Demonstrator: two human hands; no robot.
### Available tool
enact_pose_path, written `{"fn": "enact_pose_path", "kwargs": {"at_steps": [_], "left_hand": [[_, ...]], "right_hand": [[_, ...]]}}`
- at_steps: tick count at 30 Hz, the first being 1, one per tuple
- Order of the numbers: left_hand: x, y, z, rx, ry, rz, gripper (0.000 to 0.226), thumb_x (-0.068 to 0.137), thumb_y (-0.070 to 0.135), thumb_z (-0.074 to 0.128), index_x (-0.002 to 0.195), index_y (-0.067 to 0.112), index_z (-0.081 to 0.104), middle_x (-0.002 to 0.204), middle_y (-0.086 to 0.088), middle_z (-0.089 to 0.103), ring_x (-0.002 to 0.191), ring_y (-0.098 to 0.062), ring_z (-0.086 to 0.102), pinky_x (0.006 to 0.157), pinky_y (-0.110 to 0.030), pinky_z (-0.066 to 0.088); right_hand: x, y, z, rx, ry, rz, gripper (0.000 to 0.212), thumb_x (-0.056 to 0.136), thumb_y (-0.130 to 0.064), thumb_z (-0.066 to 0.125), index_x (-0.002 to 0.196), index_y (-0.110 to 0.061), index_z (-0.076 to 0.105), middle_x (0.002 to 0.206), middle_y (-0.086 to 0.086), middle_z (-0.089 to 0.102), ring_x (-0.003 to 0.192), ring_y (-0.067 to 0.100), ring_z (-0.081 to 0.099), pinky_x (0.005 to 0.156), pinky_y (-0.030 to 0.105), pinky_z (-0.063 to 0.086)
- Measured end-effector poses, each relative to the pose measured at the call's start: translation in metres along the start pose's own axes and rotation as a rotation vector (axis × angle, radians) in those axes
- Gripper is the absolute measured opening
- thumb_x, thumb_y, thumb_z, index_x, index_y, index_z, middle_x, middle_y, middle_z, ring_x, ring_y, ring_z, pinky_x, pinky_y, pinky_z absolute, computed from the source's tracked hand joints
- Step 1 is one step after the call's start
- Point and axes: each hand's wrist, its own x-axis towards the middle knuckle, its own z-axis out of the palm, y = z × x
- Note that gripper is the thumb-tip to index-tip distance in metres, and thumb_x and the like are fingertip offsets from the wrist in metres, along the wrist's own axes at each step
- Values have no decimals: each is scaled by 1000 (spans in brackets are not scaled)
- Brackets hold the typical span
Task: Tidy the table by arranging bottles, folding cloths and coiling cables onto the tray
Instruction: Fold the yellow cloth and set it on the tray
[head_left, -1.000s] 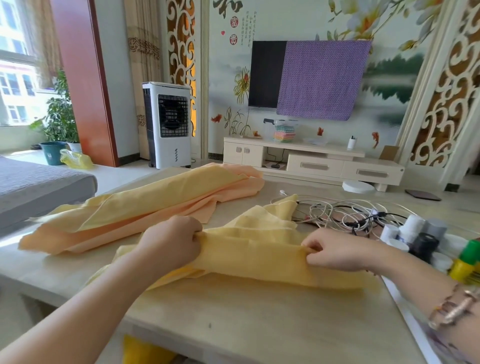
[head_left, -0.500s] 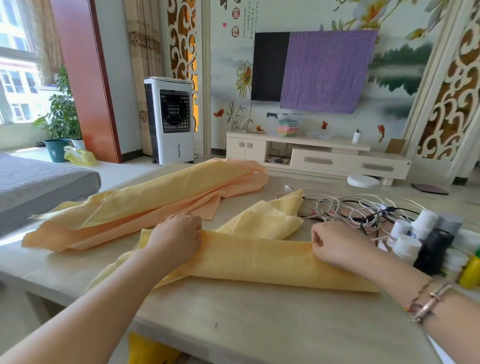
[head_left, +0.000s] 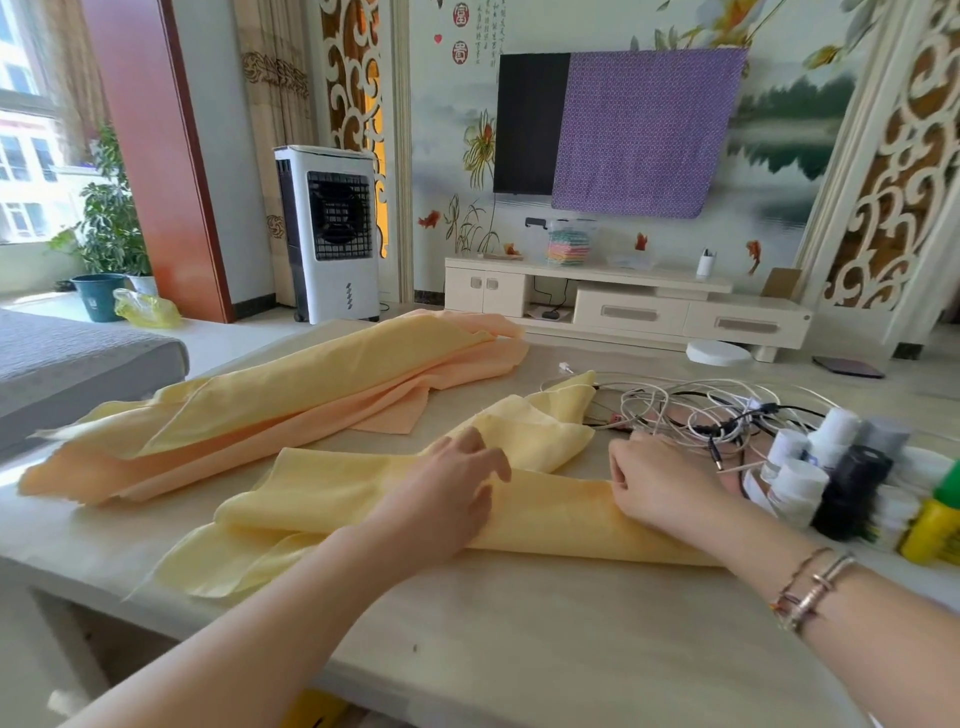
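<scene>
A pale yellow cloth (head_left: 337, 499), folded into a long strip, lies across the table (head_left: 519, 649) in front of me. My left hand (head_left: 447, 493) rests flat on the middle of the strip with its fingers spread. My right hand (head_left: 660, 483) has curled fingers and pinches the strip's upper edge near its right end. A larger yellow and peach cloth (head_left: 260, 405) lies crumpled behind. A tangle of white and black cables (head_left: 691, 410) sits to the right. Several white and dark bottles (head_left: 831, 467) and a yellow-green bottle (head_left: 935, 519) are crowded at the far right.
The table's front edge runs close below my forearms. A grey sofa (head_left: 78, 364) stands to the left of the table. Beyond the table are a white air cooler (head_left: 332, 234) and a low TV cabinet (head_left: 623, 306).
My left hand has let go of the strip and slid right along it, and now lies flat. The strip now lies flat on the table. My right hand stays at its right end.
</scene>
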Motion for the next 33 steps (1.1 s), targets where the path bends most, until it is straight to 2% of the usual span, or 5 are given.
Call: {"fn": "enact_pose_path", "kwargs": {"at_steps": [8,17,23,28,33], "left_hand": [[5,9,11,111,-266,-112,66,81,73,45,140,45,35,123,6,36,117,-17,42,99,-39,39],[5,28,20,284,-307,-205,97,60,96,29,141,42,27,135,3,31,127,-28,34,100,-47,33],[3,29,20,304,-279,-192,98,62,95,29,143,41,25,136,1,30,130,-29,32,100,-43,32],[1,25,9,197,-275,-187,76,75,82,39,137,37,37,126,2,37,120,-24,40,99,-41,34],[1,-2,-20,-409,-98,-368,19,96,24,49,107,18,64,101,5,67,84,-12,64,70,-19,45]], "right_hand": [[11,15,-18,85,-440,32,41,79,-34,61,113,-21,42,95,-7,46,98,18,48,74,29,41],[21,34,-48,232,-693,-28,15,87,-30,57,77,-20,54,76,-7,57,66,9,53,60,21,41],[27,26,-59,1184,-712,31,23,74,-25,67,94,-12,63,85,5,65,73,17,61,62,26,52],[30,-25,-48,1497,-681,172,16,83,-14,67,96,-10,59,82,7,59,71,14,56,67,25,50],[24,-71,-35,1488,-515,264,18,87,-4,57,73,-14,58,55,0,58,48,10,51,52,22,44]]}}
